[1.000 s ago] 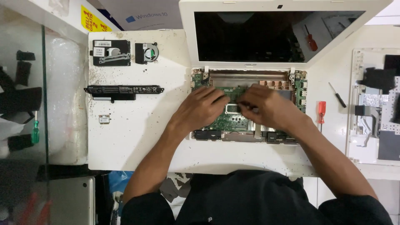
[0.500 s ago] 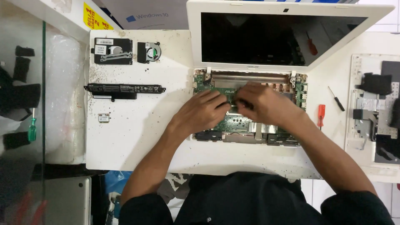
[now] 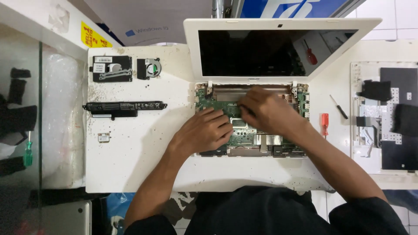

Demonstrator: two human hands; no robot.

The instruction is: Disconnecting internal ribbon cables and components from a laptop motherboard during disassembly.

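Note:
A white laptop [image 3: 278, 30] stands open with its keyboard cover off, so the green motherboard [image 3: 204, 99] lies bare in the base. My left hand [image 3: 205, 130] rests palm down on the left middle of the board with its fingers curled. My right hand [image 3: 264, 111] lies over the board's centre, fingertips pressed near the left hand's fingertips. What the fingertips touch is hidden under the hands. I cannot see anything held in either hand.
On the white table [image 3: 130, 165] lie a long black battery [image 3: 124, 107], a hard drive in a black bracket [image 3: 111, 68], a small fan [image 3: 149, 68] and a tiny card [image 3: 103, 137]. A red screwdriver [image 3: 325, 124], a thin black one [image 3: 338, 107] and the removed keyboard cover [image 3: 383, 113] lie to the right.
Both hands have stayed on the motherboard with only slight finger shifts. The view has drifted a little, so the laptop sits slightly lower in the picture.

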